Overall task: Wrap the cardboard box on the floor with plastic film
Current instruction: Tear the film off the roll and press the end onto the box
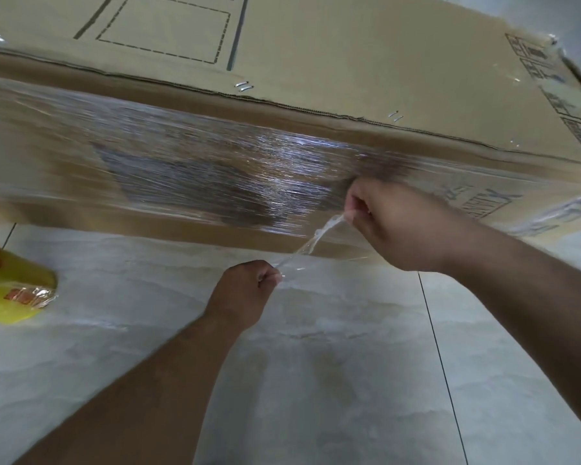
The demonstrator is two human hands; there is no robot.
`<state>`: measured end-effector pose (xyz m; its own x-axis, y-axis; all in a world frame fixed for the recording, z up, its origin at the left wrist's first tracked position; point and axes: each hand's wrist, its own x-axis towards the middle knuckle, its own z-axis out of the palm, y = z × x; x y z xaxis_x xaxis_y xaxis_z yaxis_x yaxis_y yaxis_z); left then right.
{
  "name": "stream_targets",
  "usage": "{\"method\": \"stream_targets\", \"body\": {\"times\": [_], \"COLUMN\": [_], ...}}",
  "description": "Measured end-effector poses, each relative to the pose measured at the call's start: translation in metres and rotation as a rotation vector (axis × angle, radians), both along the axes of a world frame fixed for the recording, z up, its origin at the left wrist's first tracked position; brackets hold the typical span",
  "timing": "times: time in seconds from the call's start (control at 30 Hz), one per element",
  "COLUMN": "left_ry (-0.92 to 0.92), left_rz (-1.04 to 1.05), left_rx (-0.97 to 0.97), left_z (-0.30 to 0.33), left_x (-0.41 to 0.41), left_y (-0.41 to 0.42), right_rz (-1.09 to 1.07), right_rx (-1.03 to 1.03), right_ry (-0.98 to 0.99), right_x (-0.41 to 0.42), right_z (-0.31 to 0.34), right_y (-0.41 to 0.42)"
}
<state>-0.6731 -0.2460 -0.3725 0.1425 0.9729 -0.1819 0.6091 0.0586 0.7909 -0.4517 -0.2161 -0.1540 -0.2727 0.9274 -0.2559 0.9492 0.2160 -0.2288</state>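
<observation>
One large cardboard box (pixel 316 62) lies on the floor (pixel 332 364), filling the upper part of the view. A wide band of shiny plastic film (pixel 182 162) is wrapped along its near side face, while the top face with printed lines and a few metal staples is mostly bare. Two bare forearms reach in from below. The right hand (pixel 393 226) is against the box side, fingers curled and pinching one end of a twisted strand of film (pixel 311 243). The left hand (pixel 249 290), lower and just off the box, is clenched around the other end, the strand stretched taut between them. One yellow object (pixel 10 286) with crinkled wrap sits at the left edge. The floor is pale grey marbled tile with thin dark joints.
</observation>
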Motion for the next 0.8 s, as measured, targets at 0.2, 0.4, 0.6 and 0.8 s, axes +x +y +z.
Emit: {"method": "stream_targets", "body": {"times": [0.2,0.4,0.6,0.8], "left_ry": [-0.006,-0.016,-0.018,-0.009], "left_rz": [-0.022,-0.026,-0.052,-0.062], "left_rx": [-0.003,-0.014,-0.011,-0.002], "left_z": [-0.001,-0.002,0.001,0.003], "left_x": [-0.001,-0.002,-0.003,-0.002], "left_y": [0.001,-0.002,-0.003,-0.006], "right_rz": [-0.056,-0.467,-0.33,-0.227], "right_rx": [-0.101,-0.41,-0.621,-0.619], "right_ry": [0.026,0.399,0.292,0.074], "right_x": [-0.005,0.006,0.025,0.025], "right_z": [0.004,-0.006,-0.011,-0.013], "right_y": [0.006,0.017,0.005,0.004]}}
